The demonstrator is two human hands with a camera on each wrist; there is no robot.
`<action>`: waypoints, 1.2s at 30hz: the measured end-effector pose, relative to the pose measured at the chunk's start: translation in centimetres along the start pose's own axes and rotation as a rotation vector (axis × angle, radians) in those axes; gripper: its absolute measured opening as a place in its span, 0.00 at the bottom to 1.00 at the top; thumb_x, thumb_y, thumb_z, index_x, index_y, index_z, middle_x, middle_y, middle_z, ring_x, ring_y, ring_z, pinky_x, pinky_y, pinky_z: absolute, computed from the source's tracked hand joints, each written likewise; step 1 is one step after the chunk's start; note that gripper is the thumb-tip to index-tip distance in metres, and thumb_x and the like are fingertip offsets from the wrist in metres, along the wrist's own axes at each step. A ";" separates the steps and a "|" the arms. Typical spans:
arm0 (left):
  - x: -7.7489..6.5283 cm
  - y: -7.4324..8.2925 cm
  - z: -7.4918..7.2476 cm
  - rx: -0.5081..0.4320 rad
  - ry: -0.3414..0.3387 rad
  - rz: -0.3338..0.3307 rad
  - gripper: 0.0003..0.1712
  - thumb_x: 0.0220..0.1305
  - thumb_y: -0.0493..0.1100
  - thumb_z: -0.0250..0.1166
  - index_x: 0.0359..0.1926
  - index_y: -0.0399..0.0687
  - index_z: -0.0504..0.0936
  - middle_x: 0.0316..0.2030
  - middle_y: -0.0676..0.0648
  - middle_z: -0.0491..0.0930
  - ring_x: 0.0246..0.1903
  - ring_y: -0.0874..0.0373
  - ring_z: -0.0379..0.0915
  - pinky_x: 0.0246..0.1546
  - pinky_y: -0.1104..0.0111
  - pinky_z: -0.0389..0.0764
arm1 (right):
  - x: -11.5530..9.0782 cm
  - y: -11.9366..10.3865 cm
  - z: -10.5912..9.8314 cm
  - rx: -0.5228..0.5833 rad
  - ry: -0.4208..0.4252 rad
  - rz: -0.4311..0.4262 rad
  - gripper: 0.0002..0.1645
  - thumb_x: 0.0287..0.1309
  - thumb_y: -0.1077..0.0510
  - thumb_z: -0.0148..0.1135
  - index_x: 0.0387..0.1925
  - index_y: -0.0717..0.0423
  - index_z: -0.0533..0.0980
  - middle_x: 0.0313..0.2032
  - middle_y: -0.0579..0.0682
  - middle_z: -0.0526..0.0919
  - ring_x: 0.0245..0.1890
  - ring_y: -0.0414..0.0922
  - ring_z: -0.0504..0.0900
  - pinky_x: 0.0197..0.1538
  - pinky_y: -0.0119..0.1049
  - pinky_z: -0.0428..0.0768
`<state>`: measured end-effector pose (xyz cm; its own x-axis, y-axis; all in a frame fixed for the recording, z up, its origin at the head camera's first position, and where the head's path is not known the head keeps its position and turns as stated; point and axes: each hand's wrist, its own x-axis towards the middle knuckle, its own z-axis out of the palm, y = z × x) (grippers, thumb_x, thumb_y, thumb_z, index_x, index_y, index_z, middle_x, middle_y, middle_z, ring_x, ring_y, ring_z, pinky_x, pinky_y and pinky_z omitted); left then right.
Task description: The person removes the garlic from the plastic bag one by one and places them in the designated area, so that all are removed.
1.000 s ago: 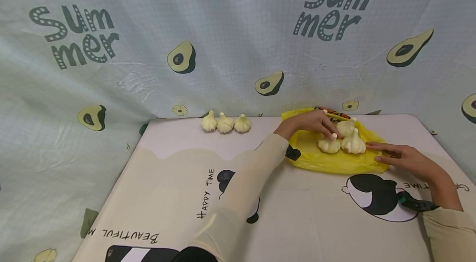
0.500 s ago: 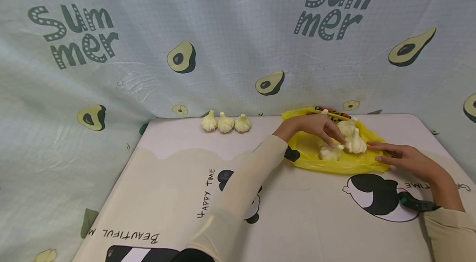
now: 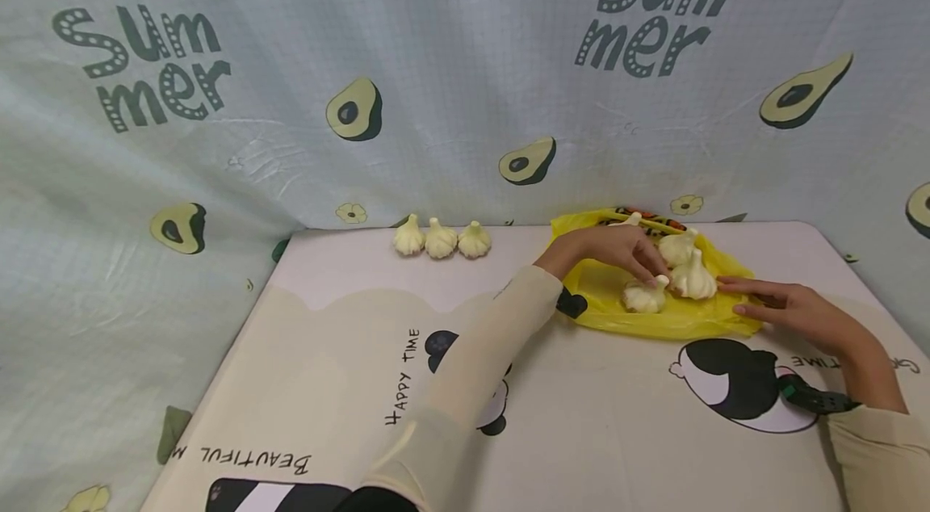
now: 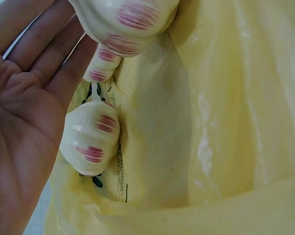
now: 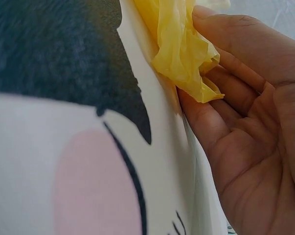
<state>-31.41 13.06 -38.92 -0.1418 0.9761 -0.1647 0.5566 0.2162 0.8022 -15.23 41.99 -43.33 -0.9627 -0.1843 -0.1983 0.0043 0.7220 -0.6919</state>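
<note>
In the head view, my left hand (image 3: pixel 617 247) pinches the stem of a white garlic bulb (image 3: pixel 643 298) over a spread yellow plastic bag (image 3: pixel 603 312). Two more garlic bulbs (image 3: pixel 693 278) lie close together on the bag, and the tip of another shows behind my left hand. Purple streaks mark a garlic bulb (image 4: pixel 127 22) at my left fingers in the left wrist view; a further bulb (image 4: pixel 92 139) lies beyond the palm. At the bag's right side, my right hand (image 3: pixel 802 314) holds its crumpled edge (image 5: pixel 186 58) between thumb and fingers.
Three garlic bulbs (image 3: pixel 440 241) stand in a row along the back of the table (image 3: pixel 349 334), left of the bag. A printed curtain (image 3: pixel 436 52) hangs directly behind the table's far edge.
My left hand has shifted the pinched garlic bulb a little toward the front of the bag, away from the other two. The right hand has stayed at the bag's edge.
</note>
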 end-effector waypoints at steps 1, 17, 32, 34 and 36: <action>0.0 0.1 0.0 -0.011 0.002 -0.004 0.17 0.66 0.38 0.70 0.55 0.39 0.86 0.53 0.48 0.85 0.49 0.67 0.80 0.52 0.78 0.77 | 0.0 0.0 0.0 0.001 0.001 -0.001 0.33 0.71 0.43 0.61 0.71 0.52 0.71 0.53 0.09 0.63 0.72 0.74 0.51 0.63 0.77 0.56; -1.3 0.2 0.1 -0.004 0.055 0.073 0.14 0.71 0.38 0.66 0.54 0.38 0.86 0.46 0.49 0.86 0.44 0.62 0.80 0.51 0.75 0.78 | -0.2 0.2 0.2 -0.006 0.009 -0.002 0.33 0.72 0.45 0.60 0.72 0.54 0.70 0.54 0.10 0.62 0.72 0.75 0.51 0.63 0.77 0.57; -2.7 0.8 0.4 -0.108 0.042 0.142 0.13 0.72 0.32 0.61 0.53 0.28 0.82 0.45 0.40 0.87 0.45 0.58 0.83 0.52 0.71 0.79 | -0.4 0.1 0.6 -0.024 0.009 -0.007 0.34 0.72 0.46 0.60 0.71 0.58 0.69 0.56 0.13 0.62 0.71 0.77 0.52 0.62 0.78 0.57; -3.0 0.9 0.4 -0.097 0.039 0.155 0.14 0.73 0.32 0.60 0.55 0.28 0.82 0.46 0.39 0.87 0.46 0.58 0.83 0.52 0.71 0.80 | -0.4 0.0 0.6 -0.025 0.008 -0.005 0.34 0.72 0.45 0.60 0.71 0.58 0.69 0.58 0.16 0.63 0.71 0.77 0.52 0.62 0.78 0.57; -3.4 1.0 0.5 -0.090 0.036 0.162 0.16 0.73 0.32 0.59 0.57 0.28 0.81 0.46 0.39 0.87 0.46 0.59 0.83 0.52 0.70 0.80 | -0.4 -0.1 0.7 -0.028 0.007 -0.002 0.35 0.72 0.45 0.60 0.72 0.58 0.68 0.60 0.19 0.63 0.71 0.77 0.52 0.62 0.78 0.57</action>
<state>-29.97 9.98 -37.84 -0.0862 0.9962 -0.0101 0.4996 0.0520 0.8647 -14.70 41.50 -43.67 -0.9646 -0.1808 -0.1920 -0.0049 0.7401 -0.6725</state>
